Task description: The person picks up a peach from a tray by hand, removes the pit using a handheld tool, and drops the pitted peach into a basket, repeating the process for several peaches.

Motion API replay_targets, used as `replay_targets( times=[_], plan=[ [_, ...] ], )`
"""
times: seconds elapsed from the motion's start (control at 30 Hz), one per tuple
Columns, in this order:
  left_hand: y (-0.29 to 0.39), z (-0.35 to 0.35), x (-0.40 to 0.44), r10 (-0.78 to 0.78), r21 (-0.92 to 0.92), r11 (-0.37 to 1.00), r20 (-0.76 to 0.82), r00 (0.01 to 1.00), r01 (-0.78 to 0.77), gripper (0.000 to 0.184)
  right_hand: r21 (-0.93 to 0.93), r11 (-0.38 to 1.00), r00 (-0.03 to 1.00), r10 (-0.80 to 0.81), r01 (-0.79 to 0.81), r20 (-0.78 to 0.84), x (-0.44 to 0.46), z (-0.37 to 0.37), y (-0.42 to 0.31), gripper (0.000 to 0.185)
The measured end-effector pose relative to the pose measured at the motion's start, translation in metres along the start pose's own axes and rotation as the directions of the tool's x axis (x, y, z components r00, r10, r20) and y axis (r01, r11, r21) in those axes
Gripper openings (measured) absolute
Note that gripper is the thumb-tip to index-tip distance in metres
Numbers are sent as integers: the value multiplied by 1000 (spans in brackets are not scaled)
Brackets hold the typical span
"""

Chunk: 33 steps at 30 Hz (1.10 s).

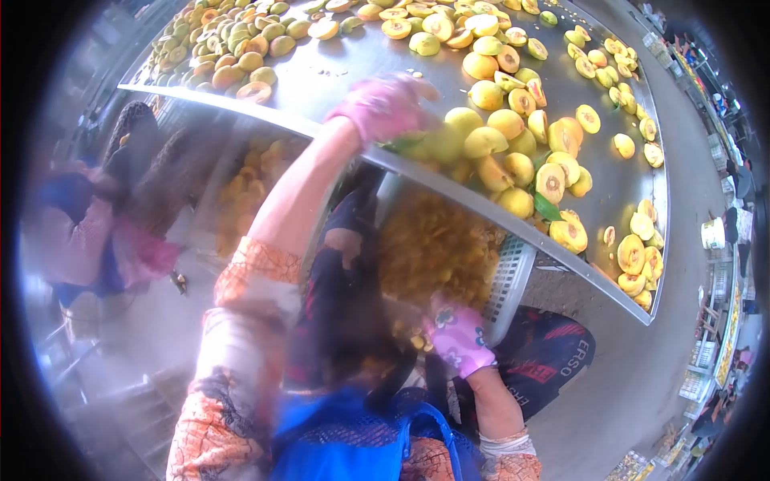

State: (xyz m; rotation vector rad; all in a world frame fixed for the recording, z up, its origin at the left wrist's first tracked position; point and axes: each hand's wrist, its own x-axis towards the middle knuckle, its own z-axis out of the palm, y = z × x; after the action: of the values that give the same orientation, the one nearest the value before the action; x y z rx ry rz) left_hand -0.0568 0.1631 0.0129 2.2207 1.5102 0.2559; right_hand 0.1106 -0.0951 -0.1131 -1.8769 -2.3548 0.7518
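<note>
My left hand [381, 108], in a pink glove, reaches over the near edge of a metal table [345, 76]. Its fingers are smeared by motion, so any grip is hidden. Right beside it lies a heap of yellow peach halves [485, 143], some cut side up with the stone or its hollow showing. My right hand [459, 337], in a pink glove with flowers, is low at the near side of a white plastic basket [511, 280]. Yellow fruit pieces [433, 240] fill the basket. The right fingers are blurred, and what they hold does not show.
More peach halves [233, 64] are piled at the table's far left, others scattered along its right edge. The table's raised metal rim [481, 215] runs above my lap. A person [96, 232] sits at left. Crates [702, 353] and other workstations line the floor at right.
</note>
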Motion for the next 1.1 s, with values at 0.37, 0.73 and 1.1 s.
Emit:
replay_targets(
  times=[0.37,0.73,1.1],
  plan=[
    [-9,21,17,29,-858,501,-110,994,-110,47,349,937,984,53,9,-168,-6,4,-2,33],
    [48,52,-116,-127,-945,-324,-5,992,-46,41,-173,946,744,-322,273,-586,-11,-50,-18,48],
    [94,89,-159,-289,-995,56,-96,952,-84,45,124,967,826,-120,223,-551,-22,-51,-21,38]
  ],
)
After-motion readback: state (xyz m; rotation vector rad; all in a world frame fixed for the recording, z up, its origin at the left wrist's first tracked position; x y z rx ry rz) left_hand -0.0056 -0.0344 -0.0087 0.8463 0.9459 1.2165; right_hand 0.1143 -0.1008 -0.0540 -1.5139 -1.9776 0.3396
